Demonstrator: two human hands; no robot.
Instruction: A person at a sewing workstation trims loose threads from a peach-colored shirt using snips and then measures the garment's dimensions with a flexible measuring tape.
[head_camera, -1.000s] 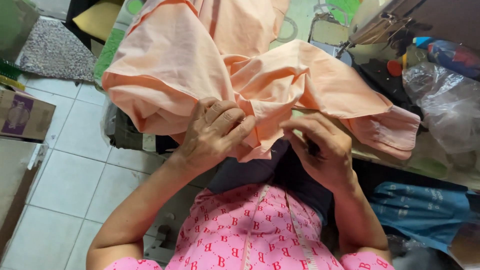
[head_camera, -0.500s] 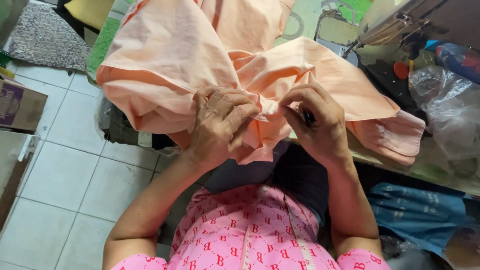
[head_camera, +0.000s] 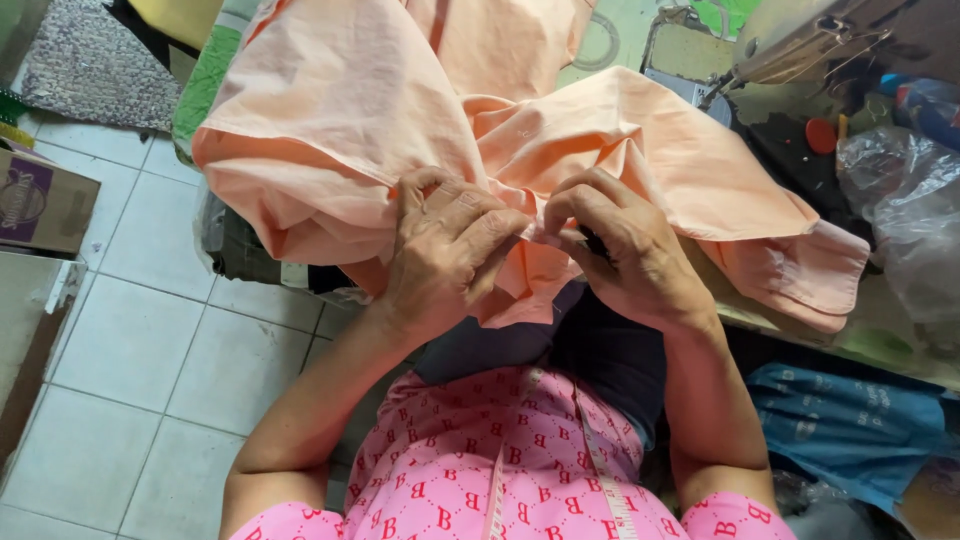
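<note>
Together we pinched the peach fabric (head_camera: 380, 130) between our left hand (head_camera: 445, 250) and right hand (head_camera: 625, 255), both clenched on one small fold above our lap, the rest draped over the worktop (head_camera: 880, 335). It looked soft, light and limp, best gripped near that edge.

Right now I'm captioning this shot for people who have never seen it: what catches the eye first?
A big peach-coloured garment fills the top and middle, draped over the table edge. At the centre, the left hand and right hand pinch a fold of it together. Below lies a pink patterned lap.
</note>
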